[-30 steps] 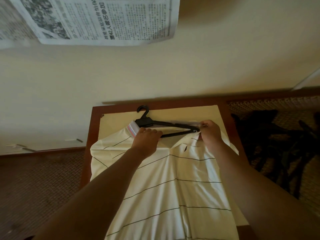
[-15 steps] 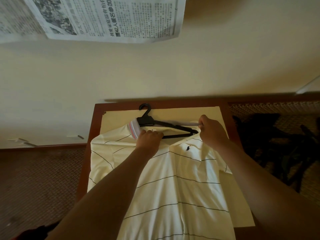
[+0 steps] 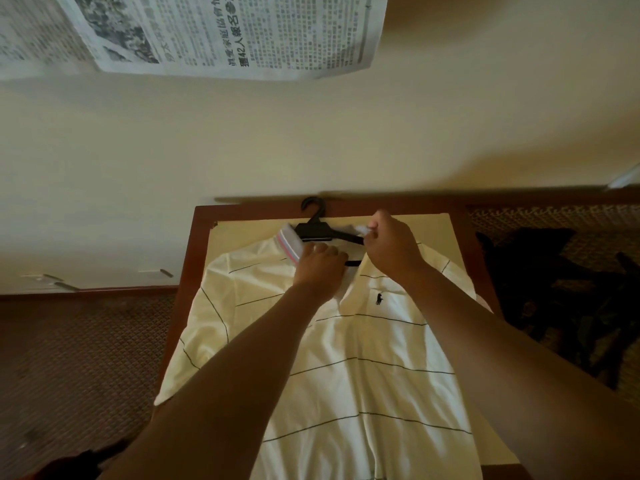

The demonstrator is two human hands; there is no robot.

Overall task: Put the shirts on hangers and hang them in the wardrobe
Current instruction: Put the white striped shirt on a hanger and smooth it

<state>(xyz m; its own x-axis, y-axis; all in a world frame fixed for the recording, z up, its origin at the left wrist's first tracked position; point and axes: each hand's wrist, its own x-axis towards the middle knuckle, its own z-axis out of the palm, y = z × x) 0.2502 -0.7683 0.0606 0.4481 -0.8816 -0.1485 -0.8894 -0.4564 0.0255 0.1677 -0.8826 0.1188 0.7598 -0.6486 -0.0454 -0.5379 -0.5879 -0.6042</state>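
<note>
shirt (image 3: 349, 358): soft matt cream cloth, thin dark stripes, creased; collar ribbed knit. hanger (image 3: 318, 230): black plastic, smooth, slight sheen. table (image 3: 188, 271): reddish-brown wood rim, semi-gloss, top lined with matt pale paper. newspaper (image 3: 221, 32): thin matt newsprint. carpet (image 3: 76, 368): rough brown weave. wall (image 3: 311, 133): smooth matt cream.

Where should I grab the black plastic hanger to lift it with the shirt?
Probably the black plastic hanger by its hook neck, from the far, wall side: hook and neck protrude bare past the collar of the cream striped polo shirt, while the arms run under cloth and both hands.
</note>
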